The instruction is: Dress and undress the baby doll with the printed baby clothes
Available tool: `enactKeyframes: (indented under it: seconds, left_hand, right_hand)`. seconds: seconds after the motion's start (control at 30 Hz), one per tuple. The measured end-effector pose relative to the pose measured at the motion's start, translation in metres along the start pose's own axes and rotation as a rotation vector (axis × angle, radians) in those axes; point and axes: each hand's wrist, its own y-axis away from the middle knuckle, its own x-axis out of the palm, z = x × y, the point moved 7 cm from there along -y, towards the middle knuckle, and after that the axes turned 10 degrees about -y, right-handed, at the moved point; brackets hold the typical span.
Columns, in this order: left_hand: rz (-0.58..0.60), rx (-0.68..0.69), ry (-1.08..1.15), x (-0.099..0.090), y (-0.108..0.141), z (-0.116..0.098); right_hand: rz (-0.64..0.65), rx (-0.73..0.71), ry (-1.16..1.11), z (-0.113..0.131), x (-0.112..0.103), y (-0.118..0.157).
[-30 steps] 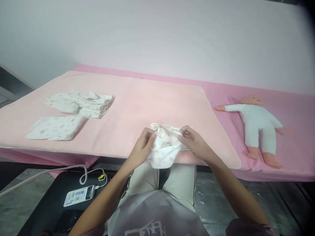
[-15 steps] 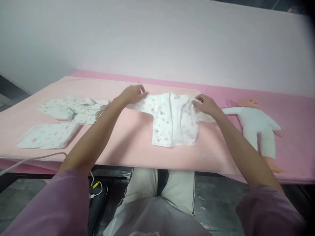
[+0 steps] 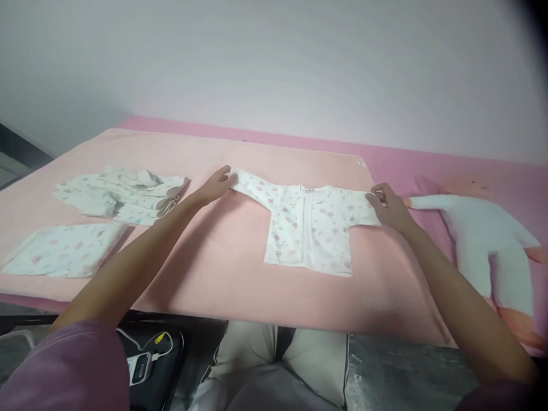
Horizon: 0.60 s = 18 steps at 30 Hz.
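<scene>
A small white baby shirt (image 3: 310, 228) with a pink and pale print is spread on the peach cloth (image 3: 240, 297), front side up, its sleeves stretched out to both sides. My left hand (image 3: 218, 184) pinches the cuff of the sleeve on the left, which is lifted a little and casts a shadow. At the other side my right hand (image 3: 387, 205) has its fingers closed on the end of the right sleeve. The neck label shows at the collar.
A white-clothed baby doll (image 3: 492, 245) lies on the pink sheet (image 3: 411, 171) at the right. Printed baby clothes (image 3: 120, 194) and a folded printed cloth (image 3: 64, 248) lie at the left. Below the table edge, a device (image 3: 140, 368) with cables rests on a black seat.
My right hand has moved outward from the shirt's shoulder to the sleeve end. Both sleeves are now stretched out and the front panels lie flatter. The view has shifted slightly.
</scene>
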Motion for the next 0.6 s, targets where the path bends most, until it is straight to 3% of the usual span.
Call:
enactKeyframes:
  seconds: [0.07, 0.2, 0.27, 0.43, 0.6]
  left_hand:
    - [-0.081, -0.066, -0.014, -0.008, -0.007, 0.006]
    - [-0.157, -0.205, -0.25, -0.031, -0.012, 0.03]
    - [-0.135, -0.235, -0.345, -0.039, -0.011, 0.041]
    - [-0.121, -0.187, -0.395, -0.035, -0.014, 0.05]
    - [-0.164, -0.169, -0.475, -0.019, -0.023, 0.05]
  right_hand:
    - [0.002, 0.039, 0.093, 0.002, 0.0, -0.012]
    - [0.361, 0.147, 0.219, -0.017, 0.013, -0.026]
    - [0.429, 0.15, 0.192, -0.027, 0.01, -0.03]
    - [0.079, 0.073, 0.051, -0.038, -0.009, -0.048]
    - [-0.094, 0.127, 0.203, -0.045, 0.005, -0.052]
